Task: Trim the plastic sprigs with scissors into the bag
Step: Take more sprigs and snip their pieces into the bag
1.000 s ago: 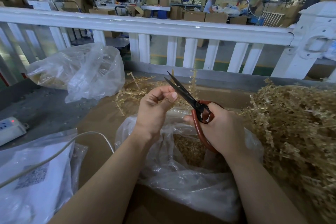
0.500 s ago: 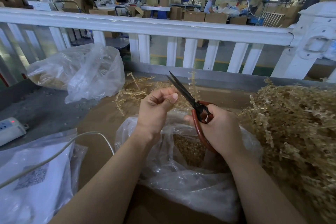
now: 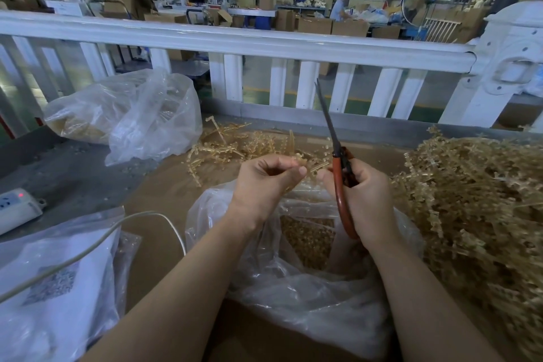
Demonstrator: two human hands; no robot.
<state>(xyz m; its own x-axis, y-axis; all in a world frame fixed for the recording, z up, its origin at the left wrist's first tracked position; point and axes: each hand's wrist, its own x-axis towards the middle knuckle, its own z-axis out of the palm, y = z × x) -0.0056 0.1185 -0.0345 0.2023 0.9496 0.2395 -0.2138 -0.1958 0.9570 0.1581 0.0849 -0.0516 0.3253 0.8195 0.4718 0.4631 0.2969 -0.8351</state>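
Head view: above the open bag (image 3: 293, 288), left hand (image 3: 264, 182) pinches a sprig (image 3: 316, 167); right hand (image 3: 364, 197) grips closed scissors (image 3: 338, 156).

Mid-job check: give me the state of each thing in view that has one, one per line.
left hand: pinching a sprig
sprig: held over the bag
right hand: gripping the scissors
scissors: blades closed, pointing up
bag: open, trimmed bits inside
pile of sprigs: heaped, untrimmed, at right
far bag: lying slumped, partly filled
power strip: red light on
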